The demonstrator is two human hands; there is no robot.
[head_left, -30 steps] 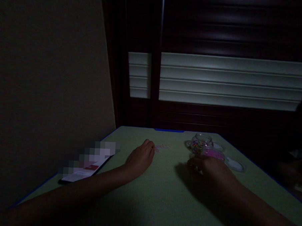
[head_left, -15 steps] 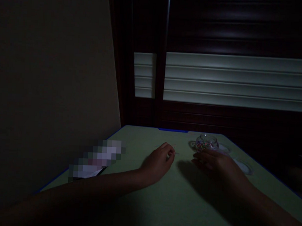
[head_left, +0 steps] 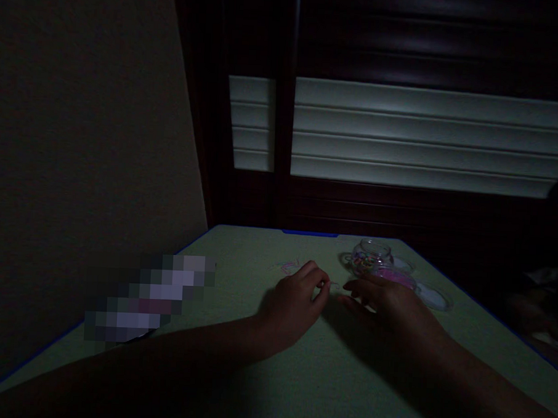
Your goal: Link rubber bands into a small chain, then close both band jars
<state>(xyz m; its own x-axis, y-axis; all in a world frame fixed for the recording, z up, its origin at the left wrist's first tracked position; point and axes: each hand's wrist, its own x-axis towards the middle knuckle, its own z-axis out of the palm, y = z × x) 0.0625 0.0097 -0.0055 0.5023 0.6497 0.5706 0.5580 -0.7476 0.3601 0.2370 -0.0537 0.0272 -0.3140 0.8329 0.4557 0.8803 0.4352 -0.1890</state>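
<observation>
One wall [head_left: 89, 114], one wooden front [head_left: 406, 48], one green table [head_left: 240, 247]

Two pale slatted panels [head_left: 421, 138] are set in the dark wooden front behind the table. The wall stands on the left side. Shapes beyond the table's right edge are too dark to tell.

One flat pale thing [head_left: 150, 296], too blurred to name, lies at the table's left side, near the person's left arm. The left hand [head_left: 326, 286] is over the middle of the table, thumb and finger pinched together on one thin strand. The right hand [head_left: 342, 292] faces it closely, thumb and fingers parted, and stands partly in front of one tub [head_left: 396, 277] of pink stuff.

One clear jar [head_left: 370, 257] of many-coloured bits, too small to count, stands upright just behind that tub. Two round lids [head_left: 435, 297] lie near them, one behind the tub, one to its right.

A loose scatter of pinkish pieces [head_left: 288, 267], too fine to count, lies just beyond the left hand. The single strand [head_left: 335, 285] pokes out from the left fingertips towards the right hand, in the gap between the two.
</observation>
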